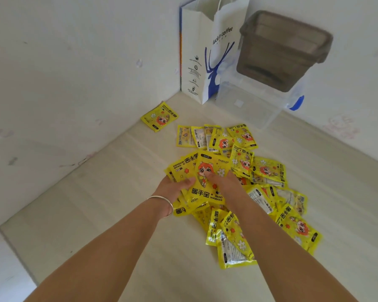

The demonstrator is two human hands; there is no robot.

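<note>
Roughly early stage, by the look of it: the job reads as collecting yellow hand warmer packets into a squared stack, and only a small stack (208, 186) is in hand. Left hand (172, 188) has its grip closed on the stack's left edge, thumb on top, fingers curled under. Right hand (226, 185) clamps the right side, thumb pressed on the top packet's face. Its fingers are hidden beneath, so how many packets the stack holds cannot be told. Stack sits just above the near-left part of the pile (262, 171), face up, print readable from the person's side. Left to do: nearly everything. The pile lies loose on the tabletop (118, 214), packets overlapping, some face up, some back up, turned every way; a few dozen by appearance, no exact count possible. One stray packet (158, 116) lies well apart from the pile, at the foot of the left wall. Likely destinations in the back corner: a white paper bag (205, 68) standing upright, and a clear plastic box (247, 105) with a brown bin (282, 51) resting on it. Clear box shows nothing yellow inside; bag and bin contents not visible. Judgement: gathering underway, no packing done as far as shown, stray packet and far side of the pile untouched.
</note>
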